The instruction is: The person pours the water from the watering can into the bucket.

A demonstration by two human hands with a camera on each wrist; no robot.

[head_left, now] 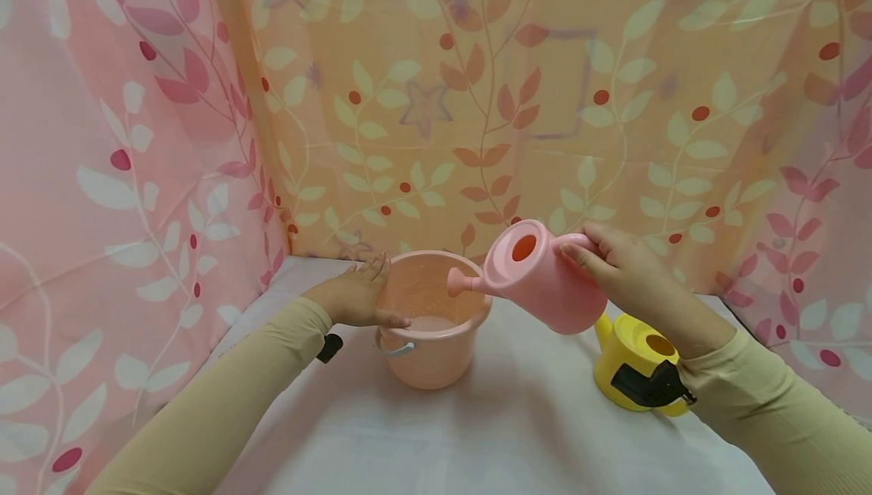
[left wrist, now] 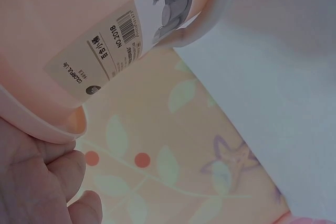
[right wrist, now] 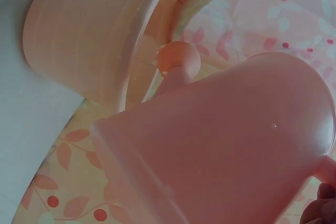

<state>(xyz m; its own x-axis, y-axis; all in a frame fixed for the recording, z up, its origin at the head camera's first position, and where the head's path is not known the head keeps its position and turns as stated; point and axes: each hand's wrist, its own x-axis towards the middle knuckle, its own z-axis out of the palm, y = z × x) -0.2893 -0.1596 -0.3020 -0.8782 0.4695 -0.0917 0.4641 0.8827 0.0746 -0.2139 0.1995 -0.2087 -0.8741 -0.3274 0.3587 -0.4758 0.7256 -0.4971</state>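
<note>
A peach plastic bucket (head_left: 436, 359) stands upright on the table, its grey handle (head_left: 400, 350) hanging at the front left. My left hand (head_left: 357, 294) rests on the bucket's left rim with fairly straight fingers. In the left wrist view, the fingertips (left wrist: 86, 203) lie by the rim, near a printed label (left wrist: 113, 48). My right hand (head_left: 616, 268) grips the handle of a pink watering can (head_left: 559, 291), tilted toward the bucket. The can's rose spout (head_left: 459, 281) is over the bucket's right side. The right wrist view has the can (right wrist: 226, 135) up close. No stream from the spout is visible.
A yellow watering can (head_left: 630, 355) stands on the table under my right wrist, partly hidden by a black strap. The pale table (head_left: 490, 442) is enclosed by leaf-patterned cloth, with an orange sheet (head_left: 422, 154) behind and pink cloth (head_left: 163, 200) at the left.
</note>
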